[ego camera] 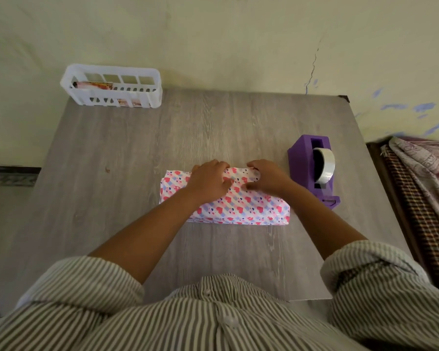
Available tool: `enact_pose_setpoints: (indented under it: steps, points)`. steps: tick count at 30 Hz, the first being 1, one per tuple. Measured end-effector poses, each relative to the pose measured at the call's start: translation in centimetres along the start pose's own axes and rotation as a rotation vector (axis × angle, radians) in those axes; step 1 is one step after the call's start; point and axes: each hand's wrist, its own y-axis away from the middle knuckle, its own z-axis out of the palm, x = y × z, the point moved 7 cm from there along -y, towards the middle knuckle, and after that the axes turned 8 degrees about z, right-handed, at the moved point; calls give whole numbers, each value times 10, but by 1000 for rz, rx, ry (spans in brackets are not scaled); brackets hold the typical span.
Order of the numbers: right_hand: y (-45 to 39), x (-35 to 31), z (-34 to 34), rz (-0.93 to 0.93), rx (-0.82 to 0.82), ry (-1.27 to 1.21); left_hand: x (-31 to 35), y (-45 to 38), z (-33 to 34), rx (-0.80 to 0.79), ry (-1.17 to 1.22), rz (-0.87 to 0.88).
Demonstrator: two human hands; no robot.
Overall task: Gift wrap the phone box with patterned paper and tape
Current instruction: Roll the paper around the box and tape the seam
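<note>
Box (241, 203) already fully covered in the heart-patterned paper (248, 211), lying flat mid-counter (127, 153); no bare box visible. Left hand (208, 179) grip: fingers bent down over the far top edge of the parcel, palm on top, pressing paper down. Right hand (266, 177) grip: just beside the left, fingers curled over the same far edge, thumb on top, seems to pinch or smooth a seam or tape bit there; exact contact hidden by the knuckles. Near long side and the end right of the grip look closed and glossy, possibly taped; can't confirm tape strips. End left of the grip looks folded too, partly hidden by the forearm. Purple tape dispenser (312, 171) with roll stands just right of the right-hand grip, near but not touching the parcel. White basket (112, 87) far beyond and left of the grip, well apart, some packet inside. Judgement: wrapping nearly done; left is likely sealing or smoothing the far seam, maybe a last tape piece.
</note>
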Motion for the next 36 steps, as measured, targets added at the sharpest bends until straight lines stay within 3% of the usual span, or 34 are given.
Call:
enact_pose_setpoints:
  steps: [9, 22, 36]
  points:
    - [3, -23, -16, -98, 63, 74, 6, -7, -16, 3, 114, 57]
    - [16, -29, -12, -162, 305, -28, 4, 12, -26, 242, 60, 176]
    - [10, -26, 5, -210, 264, 72, -6, 7, -13, 220, -12, 142]
